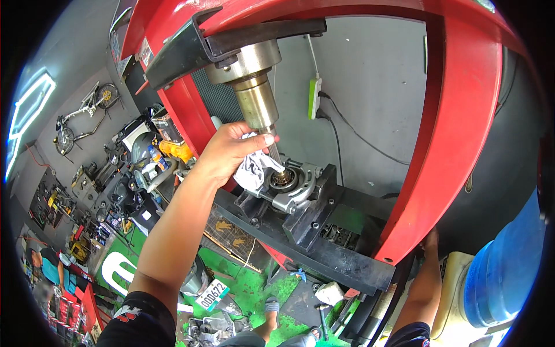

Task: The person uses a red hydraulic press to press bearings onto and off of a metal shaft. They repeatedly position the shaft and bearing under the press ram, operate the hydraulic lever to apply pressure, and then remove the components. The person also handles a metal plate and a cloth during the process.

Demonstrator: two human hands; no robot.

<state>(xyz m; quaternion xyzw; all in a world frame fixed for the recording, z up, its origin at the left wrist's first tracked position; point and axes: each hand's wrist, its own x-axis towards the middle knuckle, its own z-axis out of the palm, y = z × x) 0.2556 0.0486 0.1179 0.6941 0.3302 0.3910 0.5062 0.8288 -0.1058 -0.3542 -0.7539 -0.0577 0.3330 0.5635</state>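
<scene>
My left hand [237,147] grips a steel rod [274,148] under the press ram [254,101], with a white rag [250,172] bunched against it. The rod's lower end meets a toothed metal part [282,178] inside a bearing separator [287,200], which rests on black steel blocks [312,222] on the press bed [358,269]. My right hand [429,240] is low on the right, beside the foot of the red frame's upright; its fingers are mostly hidden, and I cannot see what they hold.
The red press frame [462,115] surrounds the work. A green power strip [314,98] with cables hangs behind. A blue barrel [506,266] stands right, beside a cream container [454,295]. A person [58,269] is at the lower left among parts and tools. A hammer [324,321] lies below.
</scene>
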